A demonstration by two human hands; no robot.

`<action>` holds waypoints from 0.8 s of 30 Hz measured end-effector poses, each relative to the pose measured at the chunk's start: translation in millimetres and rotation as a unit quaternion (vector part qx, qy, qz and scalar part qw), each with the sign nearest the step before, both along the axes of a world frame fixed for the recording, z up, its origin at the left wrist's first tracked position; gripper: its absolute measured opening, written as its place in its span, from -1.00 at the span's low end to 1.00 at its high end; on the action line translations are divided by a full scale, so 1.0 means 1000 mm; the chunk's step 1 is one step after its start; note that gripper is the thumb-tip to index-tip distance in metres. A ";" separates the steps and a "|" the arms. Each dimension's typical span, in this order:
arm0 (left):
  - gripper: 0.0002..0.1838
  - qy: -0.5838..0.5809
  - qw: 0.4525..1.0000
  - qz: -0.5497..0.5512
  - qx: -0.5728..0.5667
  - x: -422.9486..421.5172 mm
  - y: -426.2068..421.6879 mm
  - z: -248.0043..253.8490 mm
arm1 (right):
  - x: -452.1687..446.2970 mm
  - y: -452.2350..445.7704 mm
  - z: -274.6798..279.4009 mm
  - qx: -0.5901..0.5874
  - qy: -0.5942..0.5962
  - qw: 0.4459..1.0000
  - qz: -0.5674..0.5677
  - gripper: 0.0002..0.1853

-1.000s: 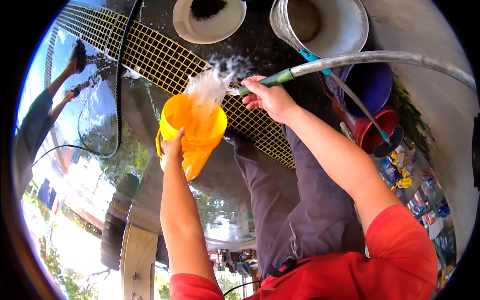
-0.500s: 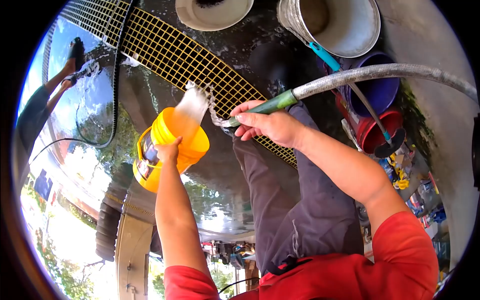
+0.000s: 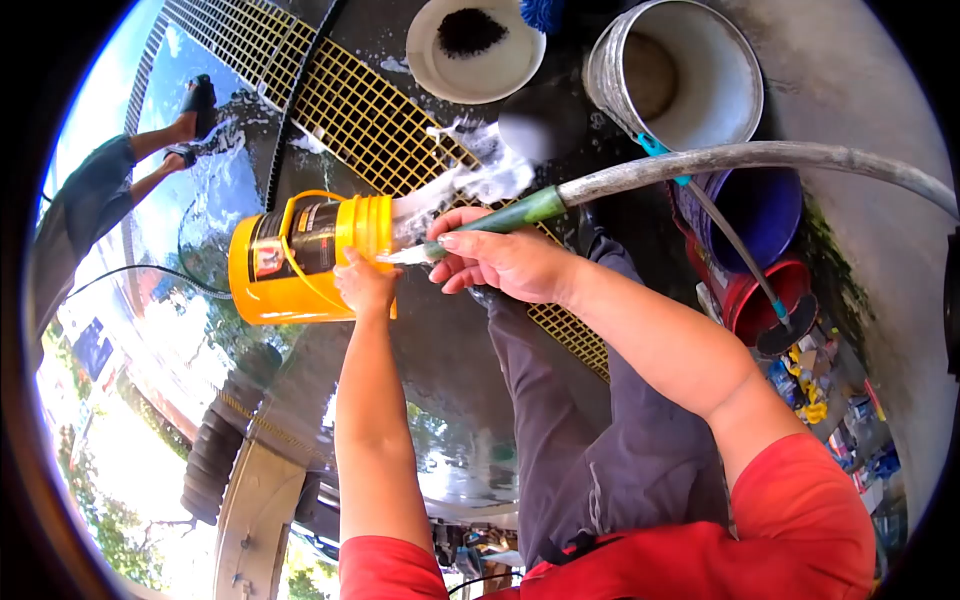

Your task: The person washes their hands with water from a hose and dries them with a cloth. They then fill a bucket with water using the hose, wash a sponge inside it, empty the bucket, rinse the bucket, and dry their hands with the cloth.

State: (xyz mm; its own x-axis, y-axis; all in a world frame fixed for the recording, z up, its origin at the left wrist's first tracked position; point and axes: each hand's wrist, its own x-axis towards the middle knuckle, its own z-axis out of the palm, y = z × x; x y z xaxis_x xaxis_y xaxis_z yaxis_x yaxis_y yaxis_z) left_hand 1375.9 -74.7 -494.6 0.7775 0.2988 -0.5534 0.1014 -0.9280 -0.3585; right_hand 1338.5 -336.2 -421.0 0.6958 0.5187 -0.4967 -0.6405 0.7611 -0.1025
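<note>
My left hand (image 3: 364, 284) is closed on the rim of a yellow bucket (image 3: 265, 298) with a dark label and a yellow handle. The bucket lies tipped on its side in the air, its mouth facing right. Foamy water (image 3: 440, 190) pours from the mouth onto the floor. In my right hand (image 3: 515, 266) is the green end of a grey hose (image 3: 700, 160), gripped between thumb and fingers. A stream of water (image 3: 404, 255) runs from the hose tip toward the bucket mouth.
A yellow floor grating (image 3: 360, 115) crosses the wet floor. Beyond stand a white basin (image 3: 425, 65) with dark stuff in it and a large whitish bucket (image 3: 605, 75). A blue bucket (image 3: 790, 190), a red bucket (image 3: 795, 275) and a long-handled brush (image 3: 735, 235) are at right. Another person's legs (image 3: 125, 170) show at left.
My left hand has tipped the yellow bucket further over, so its mouth now faces the hose. Foamy water has spread across the grating. The hose end has moved slightly left.
</note>
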 end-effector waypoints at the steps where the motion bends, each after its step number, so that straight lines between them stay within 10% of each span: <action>1: 0.10 0.000 0.999 -0.033 -0.006 0.004 -0.005 0.000 | 0.006 0.000 -0.002 0.002 -0.013 1.000 -0.001 -0.75; 10: 0.04 0.000 0.984 -0.171 -0.056 0.000 -0.051 0.027 | 0.053 -0.022 -0.050 -0.089 0.022 0.983 -0.160 -0.75; 24: -0.19 -0.025 0.987 -0.144 -0.068 0.000 -0.058 0.024 | 0.017 -0.014 0.004 -0.025 -0.032 0.998 0.048 -0.77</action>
